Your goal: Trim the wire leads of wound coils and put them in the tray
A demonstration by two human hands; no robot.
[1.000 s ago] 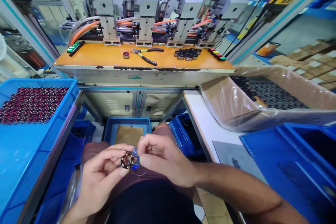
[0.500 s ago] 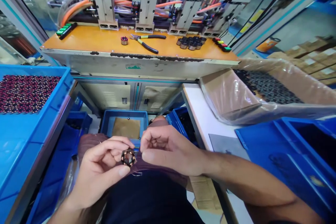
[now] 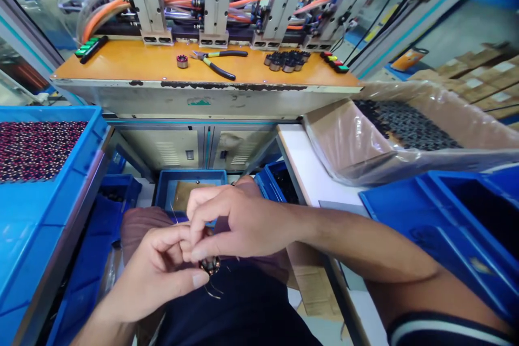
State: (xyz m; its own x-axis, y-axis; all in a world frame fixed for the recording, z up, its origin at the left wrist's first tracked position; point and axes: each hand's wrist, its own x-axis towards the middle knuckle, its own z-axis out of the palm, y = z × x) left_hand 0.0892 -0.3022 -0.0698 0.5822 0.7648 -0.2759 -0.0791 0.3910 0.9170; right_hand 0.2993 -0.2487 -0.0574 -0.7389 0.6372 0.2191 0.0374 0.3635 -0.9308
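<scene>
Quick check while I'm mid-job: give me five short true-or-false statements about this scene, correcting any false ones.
1. The left hand holds a small dark ring. True.
2. The right hand is gripping the pliers. False: they lie on the orange bench.
3. A loose wire shows below the ring. True.
4. The pliers' handles are pressed together. False: they are spread apart.
5. The plastic-lined box is on the person's right. True.
</scene>
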